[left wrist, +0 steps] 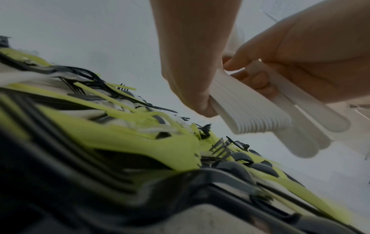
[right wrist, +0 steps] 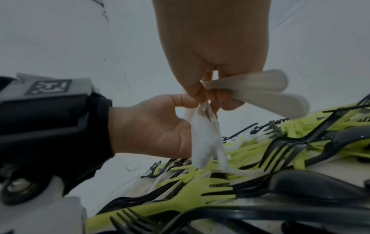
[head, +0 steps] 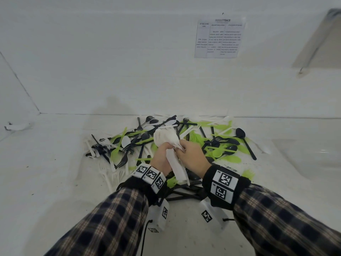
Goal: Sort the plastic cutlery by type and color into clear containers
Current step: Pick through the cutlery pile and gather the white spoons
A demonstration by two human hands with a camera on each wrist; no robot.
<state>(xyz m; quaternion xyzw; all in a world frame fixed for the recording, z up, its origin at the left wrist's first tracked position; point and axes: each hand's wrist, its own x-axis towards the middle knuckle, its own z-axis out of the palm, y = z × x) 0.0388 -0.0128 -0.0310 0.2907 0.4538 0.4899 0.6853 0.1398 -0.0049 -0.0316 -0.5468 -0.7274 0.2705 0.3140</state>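
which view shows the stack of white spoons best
Head view: the white spoon stack shows whole, bowls to handles, in both hands. Left wrist shows only the stacked handle ends. Right wrist shows a blurred part.

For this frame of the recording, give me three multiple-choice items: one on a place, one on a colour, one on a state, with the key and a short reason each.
1. Where is the bundle of white cutlery?
A. lying flat in the heap
B. held up over the heap by both hands
C. inside a clear container

2. Which colours of cutlery lie loose in the heap?
A. black, green and white
B. red and blue
C. white only

3. What is the left hand doing?
A. resting flat on the table
B. hanging idle
C. gripping the bundle's handles

Key: B, the bundle of white cutlery sits between the left hand and the right hand, above the heap. A, all three colours show in the head view. C, its fingers wrap the stacked handles in the left wrist view.
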